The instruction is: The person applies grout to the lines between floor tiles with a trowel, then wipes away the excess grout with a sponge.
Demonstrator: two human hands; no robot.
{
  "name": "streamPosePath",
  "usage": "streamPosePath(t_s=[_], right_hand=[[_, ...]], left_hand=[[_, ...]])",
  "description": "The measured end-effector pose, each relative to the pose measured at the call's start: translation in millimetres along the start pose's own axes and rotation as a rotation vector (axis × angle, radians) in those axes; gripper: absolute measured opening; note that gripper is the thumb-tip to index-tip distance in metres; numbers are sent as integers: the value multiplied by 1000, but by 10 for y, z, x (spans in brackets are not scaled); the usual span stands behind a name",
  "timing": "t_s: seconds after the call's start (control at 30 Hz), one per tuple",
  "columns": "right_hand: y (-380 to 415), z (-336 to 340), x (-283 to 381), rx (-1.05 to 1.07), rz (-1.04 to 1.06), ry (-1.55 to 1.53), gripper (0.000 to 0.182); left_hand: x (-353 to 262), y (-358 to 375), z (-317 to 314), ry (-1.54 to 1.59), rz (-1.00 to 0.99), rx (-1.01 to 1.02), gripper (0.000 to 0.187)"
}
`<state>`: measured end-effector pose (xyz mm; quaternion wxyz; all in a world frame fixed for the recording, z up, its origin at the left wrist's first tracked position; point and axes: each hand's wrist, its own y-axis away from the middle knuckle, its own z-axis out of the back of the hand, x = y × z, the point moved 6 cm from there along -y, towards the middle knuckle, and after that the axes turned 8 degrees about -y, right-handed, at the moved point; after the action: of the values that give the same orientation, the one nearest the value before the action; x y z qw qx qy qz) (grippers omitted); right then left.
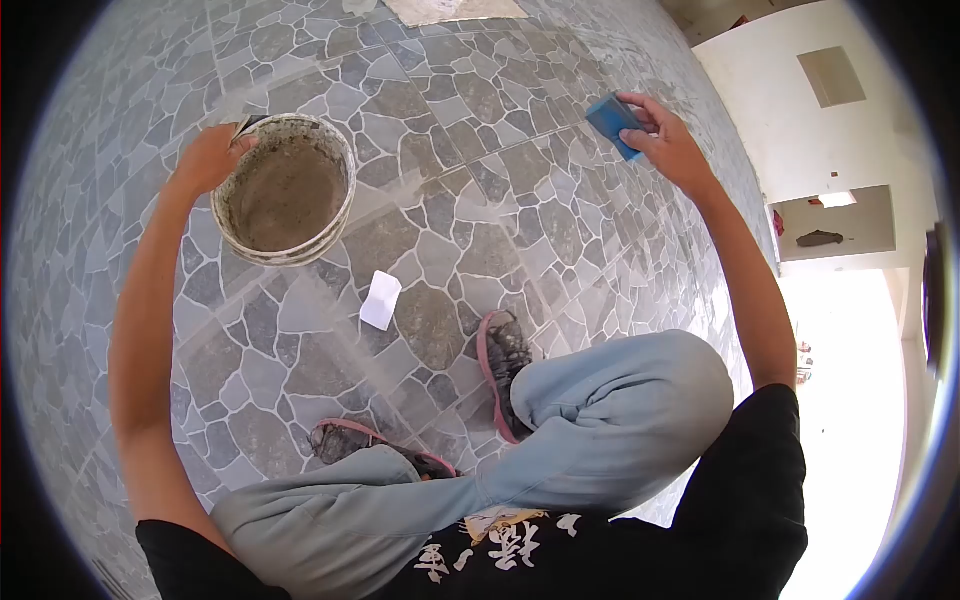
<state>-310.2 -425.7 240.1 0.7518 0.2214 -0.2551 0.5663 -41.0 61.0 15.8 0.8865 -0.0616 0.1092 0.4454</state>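
Observation:
At the upper left, my left hand (208, 160) is closed on the rim of a bucket (300, 254), its fingers over the edge. Grey-brown mortar or grout lies inside the bucket, and its inner wall is smeared. A small dark edge shows beside those fingers at the rim. To the upper right, my right hand (668, 142) grips a flat blue scraper (607, 120) between thumb and fingers, held close over the stone-patterned tile floor (430, 320). The scraper's far edge faces left.
A folded white paper (381, 301) lies on the floor right of and below the bucket. My shoes (507, 365) and bent knees (640, 400) occupy the lower middle. A pale sheet (455, 10) lies at the top. A white wall with niches (840, 225) stands at right.

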Motion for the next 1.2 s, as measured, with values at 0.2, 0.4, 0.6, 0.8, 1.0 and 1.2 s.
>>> streamPosePath(t_s=[0.2,0.4,0.6,0.8,1.0,1.2], right_hand=[[-414,-1355,-1474,136,172,178,54],[-246,-2495,-2267,-61,342,119,41],[2048,-1947,-2860,46,201,158,45],[675,-2374,-2596,-173,391,16,37],[-940,-2759,-2076,-257,287,250,25],[1546,-2157,-2588,-35,263,26,31]], left_hand=[[-60,155,-10,203,124,-156,53],[23,199,30,64,277,-95,58],[263,398,-165,199,488,-247,62],[223,390,-129,150,577,-211,65],[447,423,-169,218,551,-110,69],[709,506,-241,269,635,-206,72]])
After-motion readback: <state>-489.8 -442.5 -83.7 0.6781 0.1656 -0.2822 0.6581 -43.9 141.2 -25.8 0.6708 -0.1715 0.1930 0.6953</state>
